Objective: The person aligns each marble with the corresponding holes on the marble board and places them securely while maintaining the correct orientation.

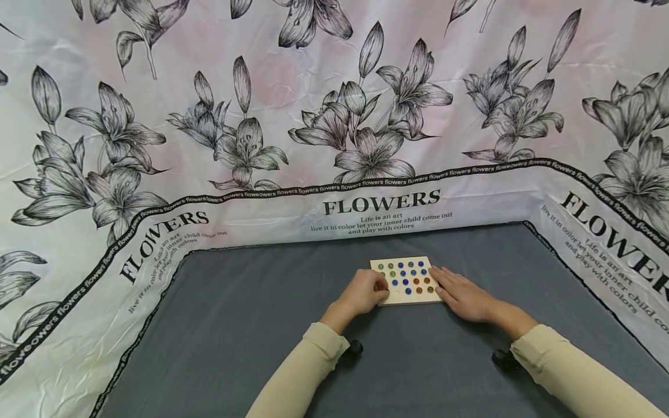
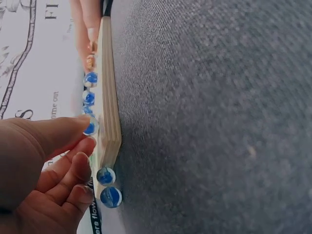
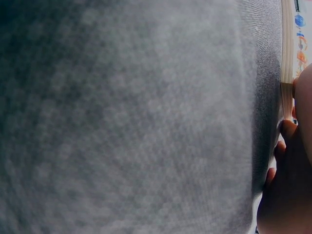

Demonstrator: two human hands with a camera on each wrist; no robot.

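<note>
A pale wooden board (image 1: 401,299) with rows of glass marbles in its hollows lies on the dark grey cloth. Green marbles (image 1: 390,266) sit towards the far left, blue marbles (image 1: 402,273) across the middle, orange-brown ones (image 1: 419,290) at the near right. At the near left corner, my left hand (image 1: 366,291) pinches a blue marble (image 2: 90,127) between thumb and finger, low over the board. Two more blue marbles (image 2: 111,197) show beside the board's left end, under that hand. With fingers extended, my right hand (image 1: 467,296) rests against the board's right edge.
Grey cloth (image 1: 251,325) covers the table surface around the board. A white sheet (image 1: 272,215) printed with flowers and lettering stands along the back and both sides. Dark wrist-worn devices (image 1: 504,360) hang under both cuffs.
</note>
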